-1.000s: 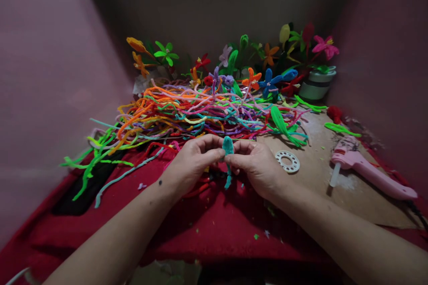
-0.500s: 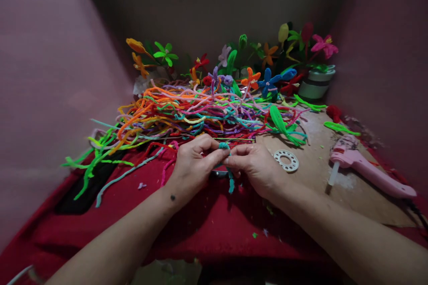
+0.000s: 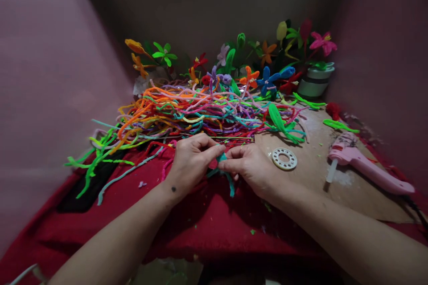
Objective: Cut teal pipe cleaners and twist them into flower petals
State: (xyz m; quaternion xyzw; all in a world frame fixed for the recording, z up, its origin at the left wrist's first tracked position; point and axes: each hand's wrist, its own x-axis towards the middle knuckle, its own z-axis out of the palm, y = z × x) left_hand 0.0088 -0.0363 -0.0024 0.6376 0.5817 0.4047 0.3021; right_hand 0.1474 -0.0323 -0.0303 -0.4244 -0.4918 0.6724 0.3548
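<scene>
Between my two hands is a teal pipe cleaner (image 3: 231, 185), bent and bunched at the fingertips, with a loose tail hanging down. My left hand (image 3: 195, 158) pinches it from the left with thumb and forefinger. From the right, my right hand (image 3: 252, 164) grips it with thumb and fingers pressed together. The fingertips almost meet and hide part of the bunched piece. Just beyond them lies a large heap of coloured pipe cleaners (image 3: 187, 113), with thin sticks along its near edge.
A pink glue gun (image 3: 371, 167) and a white ring with holes (image 3: 284, 159) lie on brown cardboard (image 3: 309, 187) at right. Pipe-cleaner flowers (image 3: 266, 81) and a striped pot (image 3: 314, 81) stand behind the heap. A dark flat object (image 3: 80, 191) rests on the red cloth (image 3: 127, 218).
The teal pipe cleaner has turned between my fingers; its bunched part now sits lower and its tail has shifted. Both hands keep nearly the same place.
</scene>
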